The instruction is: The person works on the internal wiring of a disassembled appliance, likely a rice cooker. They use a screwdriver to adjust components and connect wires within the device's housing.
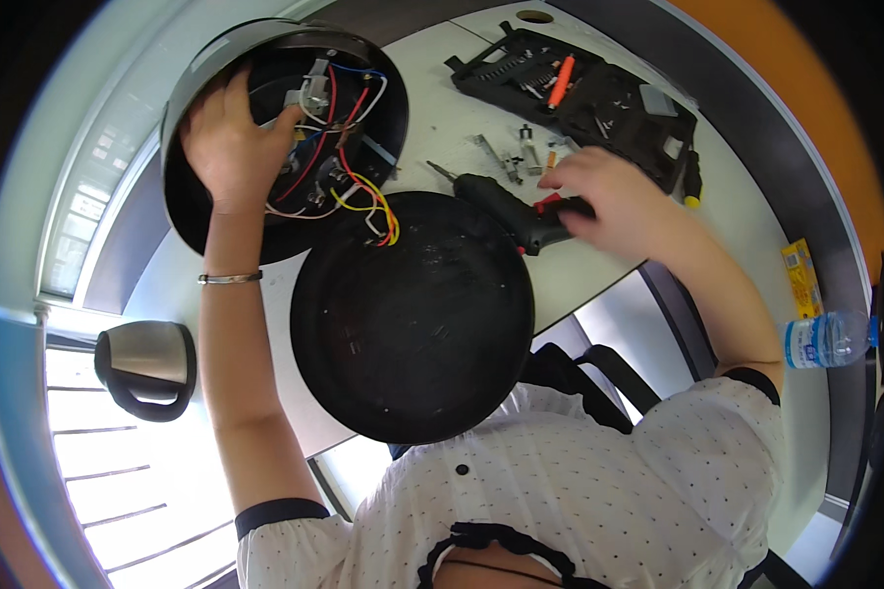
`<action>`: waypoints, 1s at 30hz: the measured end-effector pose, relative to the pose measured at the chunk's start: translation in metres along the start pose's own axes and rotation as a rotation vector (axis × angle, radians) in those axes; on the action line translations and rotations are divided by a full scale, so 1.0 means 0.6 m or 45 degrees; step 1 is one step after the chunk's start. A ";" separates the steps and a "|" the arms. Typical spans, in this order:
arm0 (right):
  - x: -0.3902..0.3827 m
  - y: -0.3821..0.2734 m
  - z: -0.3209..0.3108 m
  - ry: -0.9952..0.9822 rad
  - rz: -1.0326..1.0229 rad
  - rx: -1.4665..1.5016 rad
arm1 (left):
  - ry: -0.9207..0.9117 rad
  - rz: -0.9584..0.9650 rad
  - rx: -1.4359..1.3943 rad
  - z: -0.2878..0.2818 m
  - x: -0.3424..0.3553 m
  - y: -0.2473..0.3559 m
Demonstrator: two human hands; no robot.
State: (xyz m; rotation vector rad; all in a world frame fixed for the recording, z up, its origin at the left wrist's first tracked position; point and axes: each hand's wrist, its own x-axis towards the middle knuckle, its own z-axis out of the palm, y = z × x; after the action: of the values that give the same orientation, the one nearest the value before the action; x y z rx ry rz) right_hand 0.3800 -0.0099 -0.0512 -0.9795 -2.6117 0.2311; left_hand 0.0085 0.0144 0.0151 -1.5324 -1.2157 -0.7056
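I see the left hand (231, 147), thumb spread, reaching into the deep round black housing (189, 211) at far left, among its coloured wires (391, 221); I cannot tell whether it grips. The right hand (619, 201) curls by the black-and-red power screwdriver (494, 206), grip unclear. The shallow round black pan (413, 324) sits near; far right, the open black plastic tool case (631, 93) holds an orange-handled screwdriver (562, 81)

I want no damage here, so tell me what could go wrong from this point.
The red and yellow wires reach over the black round pan and might snag if it shifts. That pan appears to extend past the edge of the table, so it could tip. Small metal parts lie close to the power driver, where the right hand might knock them aside.
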 end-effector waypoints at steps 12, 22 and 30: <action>0.005 -0.017 0.057 -0.017 -0.032 -0.247 | 0.039 0.034 -0.003 -0.003 0.004 -0.001; -0.006 -0.037 0.019 0.194 0.371 0.002 | 0.045 0.004 -0.077 -0.001 0.003 0.004; 0.005 -0.039 -0.021 0.150 0.612 1.097 | 0.017 0.003 -0.072 -0.004 0.002 0.003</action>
State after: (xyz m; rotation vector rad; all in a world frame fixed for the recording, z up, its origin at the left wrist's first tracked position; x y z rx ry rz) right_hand 0.3683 -0.0247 -0.0327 -1.1777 -1.7964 1.2354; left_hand 0.0109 0.0128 0.0161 -1.5734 -1.1928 -0.7532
